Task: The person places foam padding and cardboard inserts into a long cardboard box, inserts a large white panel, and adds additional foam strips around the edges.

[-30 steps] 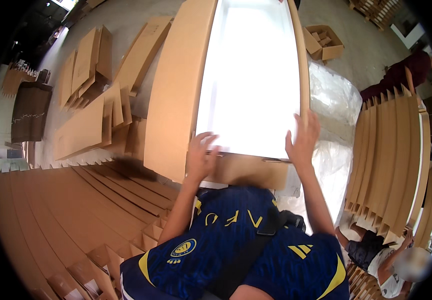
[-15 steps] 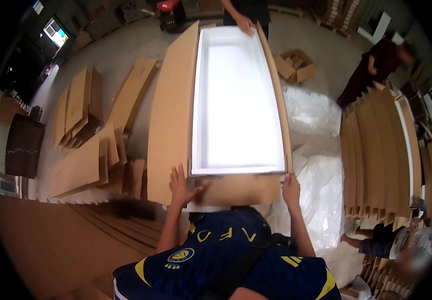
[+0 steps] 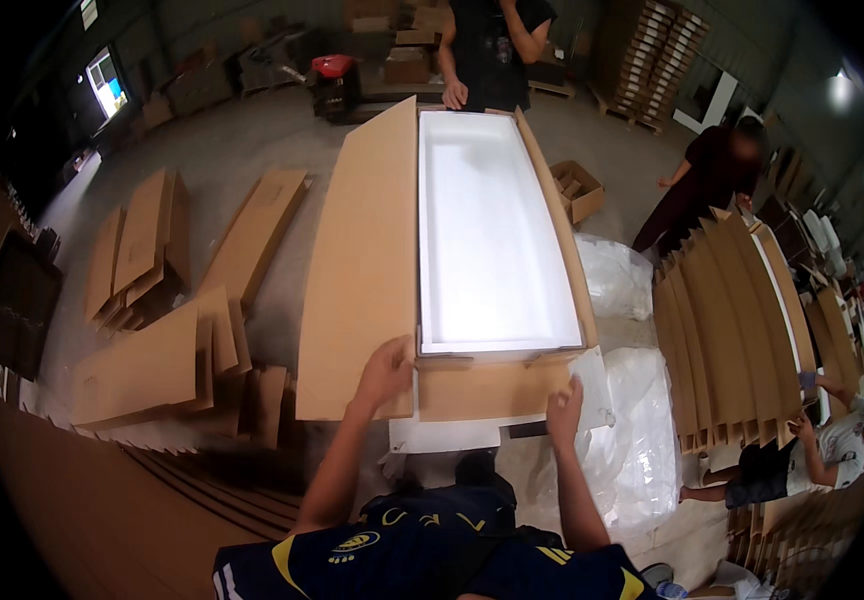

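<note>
A long cardboard carton [image 3: 497, 392] lies open before me, its wide left flap [image 3: 357, 270] folded outward and its near end flap hanging toward me. Inside rests a white rectangular tray-like panel with raised edges [image 3: 497, 240]. My left hand [image 3: 385, 372] is at the carton's near left corner, fingers bent at the inner edge of the left flap. Beside the right edge of the near end flap is my right hand [image 3: 564, 408], holding nothing visible, its fingers loosely bent and the index finger raised. At the far end, a co-worker's hand [image 3: 455, 95] is by the carton's rim.
Folded cartons [image 3: 142, 360] lie on the floor at left. Clear plastic wrap [image 3: 632, 430] is bunched at right, beside a row of upright cardboard sheets [image 3: 722, 340]. An open small box [image 3: 577, 190] and a red pallet truck [image 3: 334, 75] stand farther back. Other people are at right.
My left hand has gone from spread flat on the left flap to bent fingers at its inner edge. My right hand has left the right corner and moved lower. The co-worker's hand has shifted left.
</note>
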The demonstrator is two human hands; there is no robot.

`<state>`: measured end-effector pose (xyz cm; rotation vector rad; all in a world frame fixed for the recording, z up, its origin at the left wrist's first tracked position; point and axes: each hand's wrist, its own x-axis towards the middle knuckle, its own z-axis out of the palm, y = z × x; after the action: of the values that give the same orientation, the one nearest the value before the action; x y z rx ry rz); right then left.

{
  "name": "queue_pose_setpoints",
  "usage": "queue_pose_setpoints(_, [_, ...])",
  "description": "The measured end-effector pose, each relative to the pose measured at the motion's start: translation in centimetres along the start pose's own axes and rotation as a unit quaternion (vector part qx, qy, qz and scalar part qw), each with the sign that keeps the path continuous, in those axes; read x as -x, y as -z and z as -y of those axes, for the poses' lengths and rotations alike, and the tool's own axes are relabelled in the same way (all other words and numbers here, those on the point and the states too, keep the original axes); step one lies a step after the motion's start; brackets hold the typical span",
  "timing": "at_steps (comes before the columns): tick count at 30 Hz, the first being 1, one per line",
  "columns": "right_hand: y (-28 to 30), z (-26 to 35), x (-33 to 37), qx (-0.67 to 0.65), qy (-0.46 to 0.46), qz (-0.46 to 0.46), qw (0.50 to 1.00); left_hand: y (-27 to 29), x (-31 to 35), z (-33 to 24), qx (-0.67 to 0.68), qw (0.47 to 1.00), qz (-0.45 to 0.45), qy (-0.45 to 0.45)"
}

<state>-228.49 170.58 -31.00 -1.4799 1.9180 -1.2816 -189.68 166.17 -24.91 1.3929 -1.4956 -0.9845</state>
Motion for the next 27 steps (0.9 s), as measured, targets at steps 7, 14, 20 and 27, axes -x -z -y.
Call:
queue_pose_setpoints(7, [-0.6, 0.0, 15.9, -0.211, -0.219, 0.096, 0.948, 0.9, 6.0, 5.4, -0.187, 0.98, -0.038, -0.056])
queue_pose_setpoints(14, [-5.6, 3.9, 13.7, -0.163, -0.149, 0.299, 0.929, 3.0, 4.6, 8.0, -0.073, 0.995, -0.045, -0.058])
queue_pose_setpoints(20, [-8.7, 7.0, 11.7, -0.001, -0.081, 0.531, 0.843, 12.0, -7.5, 2.2, -0.072, 0.991, -0.079, -0.077])
queue_pose_setpoints(27, [-10.7, 8.7, 12.5, 0.132, -0.123, 0.513, 0.839, 38.0, -2.5, -4.5, 0.034, 0.858, -0.507, -0.071])
